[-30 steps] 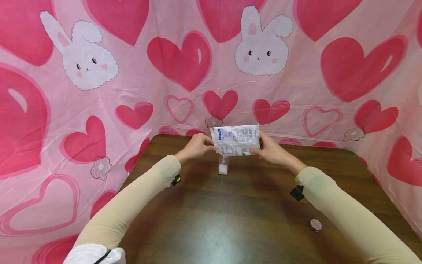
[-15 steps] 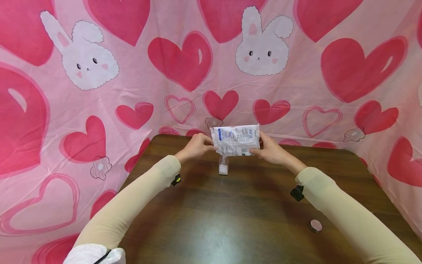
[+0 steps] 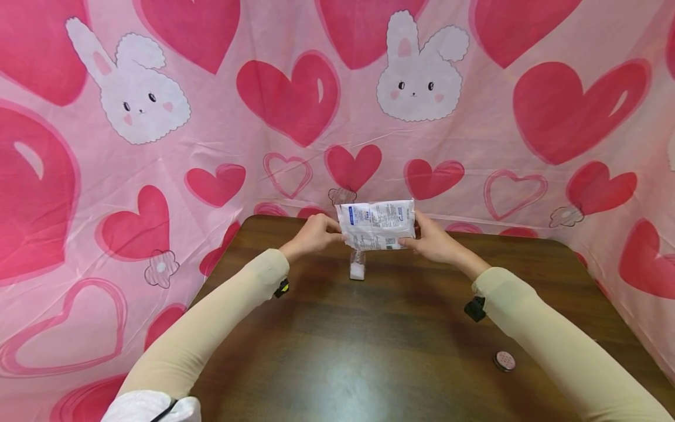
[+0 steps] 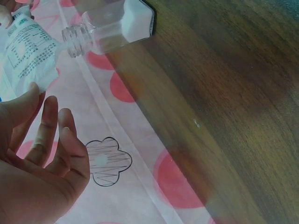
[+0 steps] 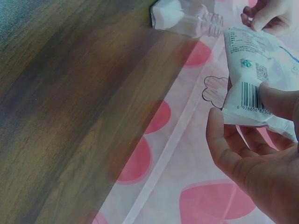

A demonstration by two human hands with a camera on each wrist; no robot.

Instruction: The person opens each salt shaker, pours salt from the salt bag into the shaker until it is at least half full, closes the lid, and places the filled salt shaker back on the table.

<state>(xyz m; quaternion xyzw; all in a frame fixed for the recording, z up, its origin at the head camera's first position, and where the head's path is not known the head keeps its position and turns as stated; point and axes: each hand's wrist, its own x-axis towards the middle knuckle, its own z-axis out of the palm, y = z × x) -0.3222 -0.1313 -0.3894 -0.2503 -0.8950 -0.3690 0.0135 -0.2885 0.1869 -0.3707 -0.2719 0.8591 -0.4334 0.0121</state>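
Both hands hold a white printed bag (image 3: 377,224) sideways above the table. My left hand (image 3: 314,234) pinches the bag's left end between thumb and fingertips, its other fingers curved and free of it in the left wrist view. At the opposite end, my right hand (image 5: 261,158) grips the bag near its barcode, thumb on the front and fingers behind. Beneath the bag's left corner stands a clear bottle (image 4: 105,30), uncapped, with white contents (image 4: 137,21) in its lower part. The bag's torn-looking corner sits right at the bottle's threaded mouth (image 4: 76,41).
A round pink lid (image 3: 504,360) with small holes lies on the brown wooden table (image 3: 337,346), near the right forearm. Behind the table hangs a pink cloth (image 3: 295,35) with hearts and rabbits. Both wrists carry small black cameras (image 3: 476,309).
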